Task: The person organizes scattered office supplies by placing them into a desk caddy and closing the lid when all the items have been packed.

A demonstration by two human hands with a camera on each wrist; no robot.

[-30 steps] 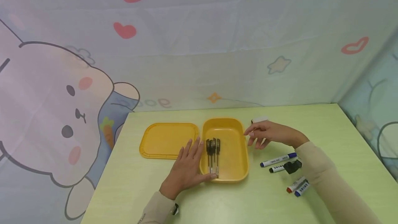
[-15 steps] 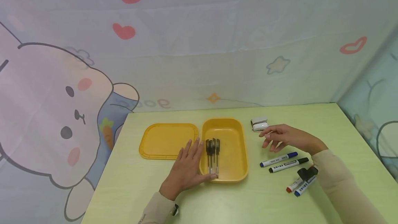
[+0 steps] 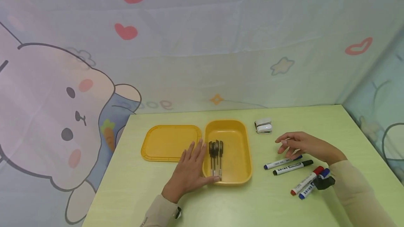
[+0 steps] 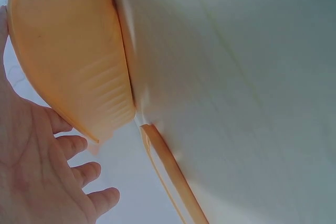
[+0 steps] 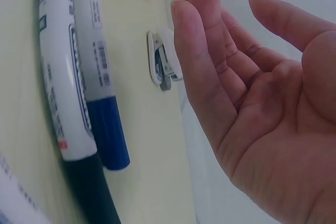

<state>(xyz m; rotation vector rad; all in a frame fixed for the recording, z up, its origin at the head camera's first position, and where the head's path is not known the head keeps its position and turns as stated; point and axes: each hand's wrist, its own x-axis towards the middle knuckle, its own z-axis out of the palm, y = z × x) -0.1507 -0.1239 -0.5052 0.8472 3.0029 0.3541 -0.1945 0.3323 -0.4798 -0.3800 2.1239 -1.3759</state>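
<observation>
My left hand (image 3: pixel 188 171) rests with spread, straight fingers against the left side of a yellow plastic box (image 3: pixel 235 181); its thumb lies at the near rim. Inside the box, along the left, lie several pens (image 3: pixel 216 158) with dark caps. My right hand (image 3: pixel 298 145) hovers above the table, holding nothing, its fingers loosely bent. Under it lies a blue-capped marker (image 3: pixel 279 163), partly covered by the fingers. Close by are a black marker (image 3: pixel 291 167), a red marker (image 3: pixel 307 180) and another blue marker (image 3: pixel 307 189). The right wrist view shows the black marker (image 5: pixel 65 72) large.
A flat yellow lid (image 3: pixel 172 143) lies left of the box. A white stapler (image 3: pixel 263 126) stands on the table (image 3: pixel 252 209) behind the markers. A printed cloth (image 3: pixel 195 45) hangs along the table's back edge.
My right hand has moved from beside the box's right rim away to the right, over the markers. The stapler and the red marker have come into fuller view. The left hand stays in place.
</observation>
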